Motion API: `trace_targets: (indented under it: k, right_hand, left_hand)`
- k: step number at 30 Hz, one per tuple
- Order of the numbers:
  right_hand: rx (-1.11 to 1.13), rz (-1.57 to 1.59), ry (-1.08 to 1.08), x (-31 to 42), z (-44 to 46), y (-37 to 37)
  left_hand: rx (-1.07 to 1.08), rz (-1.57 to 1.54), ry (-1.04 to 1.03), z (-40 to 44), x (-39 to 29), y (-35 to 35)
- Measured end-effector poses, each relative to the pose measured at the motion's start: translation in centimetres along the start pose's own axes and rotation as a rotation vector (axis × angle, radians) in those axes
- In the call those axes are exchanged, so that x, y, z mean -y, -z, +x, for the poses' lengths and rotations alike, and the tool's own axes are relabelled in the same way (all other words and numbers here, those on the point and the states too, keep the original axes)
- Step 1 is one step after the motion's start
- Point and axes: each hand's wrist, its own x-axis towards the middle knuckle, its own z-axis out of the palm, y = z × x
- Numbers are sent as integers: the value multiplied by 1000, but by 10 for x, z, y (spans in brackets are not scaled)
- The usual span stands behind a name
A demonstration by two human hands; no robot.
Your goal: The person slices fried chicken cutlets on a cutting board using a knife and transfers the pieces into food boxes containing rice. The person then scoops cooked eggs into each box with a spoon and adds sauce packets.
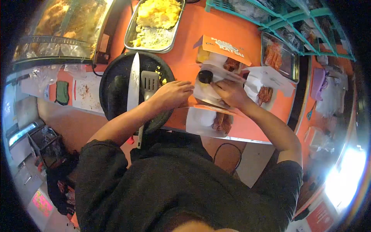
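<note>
An open paper food box (pixel 208 91) stands in front of me, with a small round black cup or lid (pixel 205 76) at its upper left. My right hand (pixel 230 92) reaches over this box from the right. Its fingers are bent close together beside the black cup, and what they grip is hidden. Just left of the box, my left hand (pixel 176 92) has its fingers stretched toward the box wall, holding nothing visible. Around them are three more boxes: an orange-lidded box (pixel 226 50) behind, a white box (pixel 266 83) at right and a nearer box (pixel 208 121), each with browned food.
A black pan (pixel 112 83) at left bears a large knife (pixel 133 83) and a slotted turner (pixel 149 83). Behind it sits a metal tray (pixel 154 40) of yellow food. At right are a tray of reddish-brown pieces (pixel 273 56) and a teal rack (pixel 284 21).
</note>
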Motion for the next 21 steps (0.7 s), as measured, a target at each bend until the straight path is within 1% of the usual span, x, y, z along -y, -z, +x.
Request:
trace_targets:
  k: [2,3,4,5,6,7,8,9,10,12,14,15,16,18,19,20,21]
  right_hand:
    - [-41,130,-30,-3,-5,7]
    - [-46,127,-82,-2,-7,13]
    - [-36,121,-70,-1,-7,16]
    - [-67,193,-72,1,-7,18]
    - [-98,268,-82,6,-8,21]
    - [-84,276,-120,10,-6,29]
    - [-75,267,-113,12,-4,30]
    - [-110,193,-146,11,-2,30]
    - [-143,122,-175,10,1,28]
    - [-88,142,-178,9,7,25]
    - [47,121,-131,9,16,20]
    - [48,55,-30,7,24,19]
    - [54,53,-29,6,25,16]
    - [150,67,43,5,25,10]
    - [151,249,-89,10,25,15]
    - [155,250,-89,10,29,23]
    - [139,163,-13,8,32,33]
  left_hand:
    - [-6,-51,14,-4,-3,15]
    - [-87,-104,52,-7,-2,20]
    - [-171,-155,90,-10,-1,28]
    - [-272,-235,144,-13,-4,39]
    - [-282,-244,149,-19,-7,46]
    - [-354,-264,249,-24,-9,53]
    - [-428,-283,350,-30,-9,58]
    - [-489,-277,379,-37,-9,60]
    - [-508,-278,386,-44,-10,63]
    - [-535,-350,491,-60,-14,67]
    - [-555,-321,496,-71,-16,66]
    - [-567,-351,511,-74,-19,66]
    - [-578,-383,525,-76,-21,65]
    - [-594,-384,520,-79,-22,60]
    - [-606,-380,516,-81,-22,59]
    - [-607,-384,518,-83,-24,60]
    - [-612,-380,524,-84,-26,63]
